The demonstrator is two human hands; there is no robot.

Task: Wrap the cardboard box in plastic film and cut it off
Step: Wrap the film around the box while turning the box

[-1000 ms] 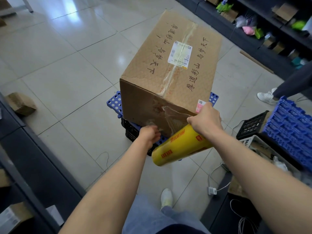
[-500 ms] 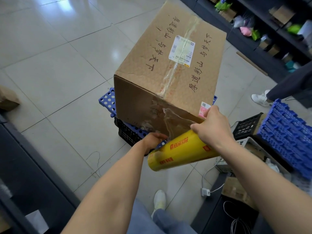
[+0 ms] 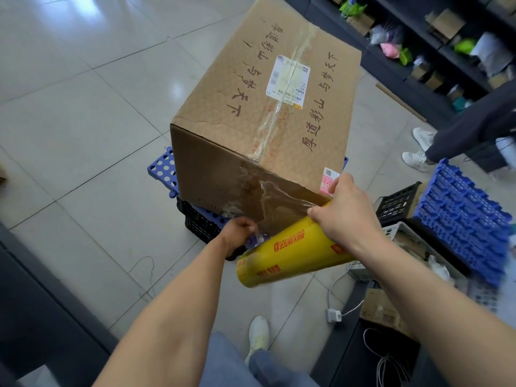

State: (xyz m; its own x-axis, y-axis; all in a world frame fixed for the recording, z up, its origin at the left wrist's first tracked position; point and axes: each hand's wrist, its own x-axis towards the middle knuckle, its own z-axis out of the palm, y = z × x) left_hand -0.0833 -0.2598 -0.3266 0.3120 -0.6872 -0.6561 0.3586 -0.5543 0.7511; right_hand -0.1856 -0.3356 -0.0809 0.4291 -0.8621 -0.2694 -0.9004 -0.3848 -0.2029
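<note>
Your right hand (image 3: 346, 216) is gripping the film roll (image 3: 287, 255), your left hand (image 3: 240, 233) pinching the plastic film (image 3: 279, 199) against the cardboard box (image 3: 265, 107) on its crate (image 3: 198, 222). The sheet is stretching wider than before, starting the wrap.

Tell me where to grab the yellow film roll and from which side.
Grip the roll round its upper end, coming from above, as the right hand does. It is a long cylinder slanting up toward the cardboard box, and the film stretches from that end onto the box.
</note>
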